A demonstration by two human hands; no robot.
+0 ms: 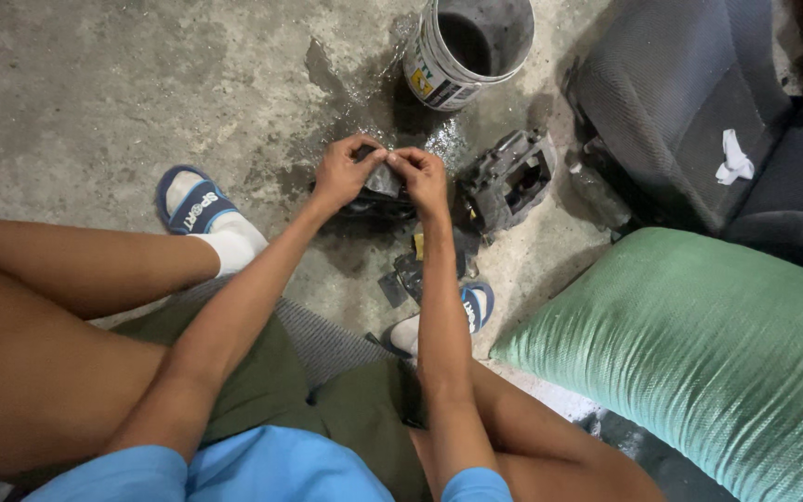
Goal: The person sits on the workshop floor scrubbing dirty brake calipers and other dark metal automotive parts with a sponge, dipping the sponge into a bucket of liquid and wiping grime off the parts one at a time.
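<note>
A small dark part (384, 179) is held between both hands above the wet concrete floor (95, 93), near the centre of the scene. The left hand (346, 172) is closed on the left side of the part, with the fingertips pinched at its top edge. The right hand (422, 177) is closed on the right side in the same manner. What kind of part it is cannot be told. A dark object (374, 204) lies on the floor directly below the hands. A grey metal housing (508, 178) is placed just to the right. A white bucket (467, 46) stands farther away. A green woven sack (699, 353) lies near right.
</note>
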